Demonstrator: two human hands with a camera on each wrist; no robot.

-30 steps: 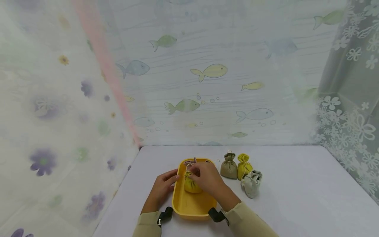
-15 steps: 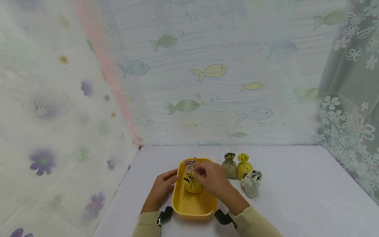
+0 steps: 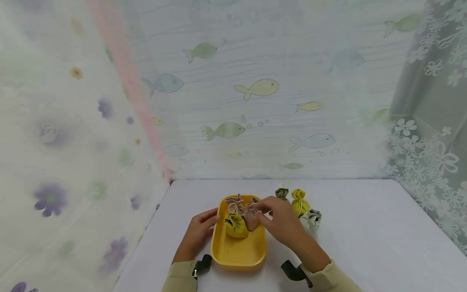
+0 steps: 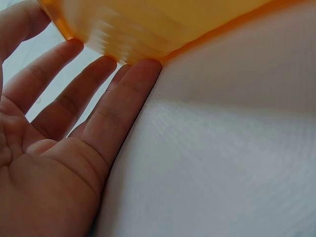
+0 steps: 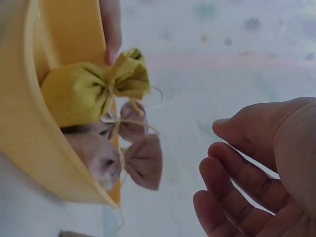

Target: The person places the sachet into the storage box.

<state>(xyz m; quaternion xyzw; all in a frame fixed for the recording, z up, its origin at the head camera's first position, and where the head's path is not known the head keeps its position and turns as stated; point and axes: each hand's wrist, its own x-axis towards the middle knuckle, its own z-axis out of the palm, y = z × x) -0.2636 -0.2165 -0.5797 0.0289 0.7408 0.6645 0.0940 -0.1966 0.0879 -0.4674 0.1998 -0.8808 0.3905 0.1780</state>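
A yellow plastic tray (image 3: 238, 265) stands on the white table, holding a yellow-green drawstring pouch (image 3: 236, 228) and two mauve pouches, one mauve pouch (image 3: 233, 200) at the back and another mauve pouch (image 3: 251, 219) on the right. My left hand (image 3: 198, 230) touches the tray's left side; in the left wrist view its fingers (image 4: 106, 116) extend to the tray wall. My right hand (image 3: 281, 221) hovers by the tray's right rim, overlapping it in the head view. The right wrist view shows a gap between this hand's relaxed fingers (image 5: 227, 173) and the pouches, with nothing held.
Right of the tray, an olive pouch (image 3: 281, 193), a yellow pouch (image 3: 299, 201) and a pale grey pouch (image 3: 311, 220) stand on the table, partly hidden by my right hand. A fish-patterned curtain (image 3: 262, 121) hangs behind the table's far edge.
My right hand has let go of the yellow-green pouch and moved right, away from it. That pouch now sits in the tray, and the right mauve pouch has come into view. The left hand stays put.
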